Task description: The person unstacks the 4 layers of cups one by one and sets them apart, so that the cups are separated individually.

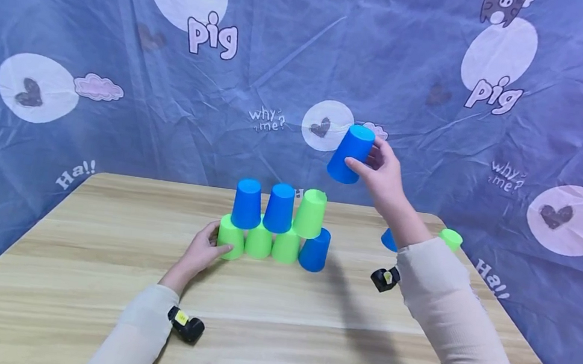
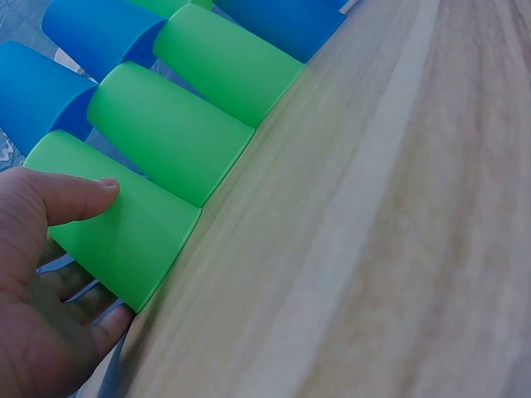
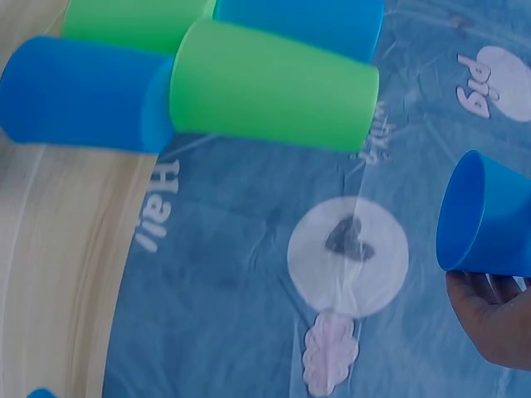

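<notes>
My left hand (image 1: 202, 251) holds the leftmost green cup (image 2: 124, 220) of the bottom row, thumb across its front and fingers behind it. Two more green cups (image 1: 258, 242) and a blue cup (image 1: 314, 250) continue that row, all upside down. On top of them stand two blue cups (image 1: 247, 204) and, at the right end, a green cup (image 1: 310, 214), also inverted. Up in the air, right of and above the stack, my right hand (image 1: 384, 172) grips another blue cup (image 1: 351, 154). It is tilted, its open end pointing down and left.
Farther right on the wooden table (image 1: 274, 325), partly behind the right arm, are a blue cup (image 1: 389, 240) and a green cup (image 1: 451, 239). A printed blue cloth (image 1: 296, 55) hangs behind the table. Both wrists carry small black cameras (image 1: 187, 326).
</notes>
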Available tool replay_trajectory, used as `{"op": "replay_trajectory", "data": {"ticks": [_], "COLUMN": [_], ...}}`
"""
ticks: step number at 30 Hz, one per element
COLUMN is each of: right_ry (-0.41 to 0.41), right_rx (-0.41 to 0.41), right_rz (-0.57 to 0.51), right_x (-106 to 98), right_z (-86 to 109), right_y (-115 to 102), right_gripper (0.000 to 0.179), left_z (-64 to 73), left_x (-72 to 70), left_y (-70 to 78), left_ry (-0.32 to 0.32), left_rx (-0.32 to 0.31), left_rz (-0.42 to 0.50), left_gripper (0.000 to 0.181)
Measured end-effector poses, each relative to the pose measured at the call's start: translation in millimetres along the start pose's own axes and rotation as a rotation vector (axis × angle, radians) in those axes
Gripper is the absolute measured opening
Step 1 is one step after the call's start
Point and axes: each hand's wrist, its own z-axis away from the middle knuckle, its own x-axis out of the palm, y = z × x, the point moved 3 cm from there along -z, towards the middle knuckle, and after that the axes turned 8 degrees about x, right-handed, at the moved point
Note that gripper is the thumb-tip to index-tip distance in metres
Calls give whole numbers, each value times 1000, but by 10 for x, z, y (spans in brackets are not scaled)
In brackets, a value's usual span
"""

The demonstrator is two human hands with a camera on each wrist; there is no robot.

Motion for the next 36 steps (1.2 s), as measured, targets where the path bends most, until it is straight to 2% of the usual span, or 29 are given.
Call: {"op": "replay_trajectory", "data": {"ticks": [9, 14, 20, 28, 36], "right_ry": [68, 89, 111, 144, 151], "right_rx": [42, 86, 129, 182, 226], "right_rz": [30, 40, 34, 45, 68], "right_x": [-264, -341, -348, -340, -279], "right_z": [-2, -17, -16, -44, -38], "right_y": [100, 198, 439, 663, 835], "right_gripper": [69, 70, 69, 69, 68], "left_z": [-10, -32, -18, 19, -3], "left_x": [7, 2, 3, 5, -20], "left_y": [-11, -23, -28, -1, -3], "left_ry": [6, 6, 1, 17, -16], "left_rx": [-9, -1, 0, 47, -16], "left_rz": [-2, 5, 12, -26, 6], "left_gripper": [66, 66, 66, 67, 67]}}
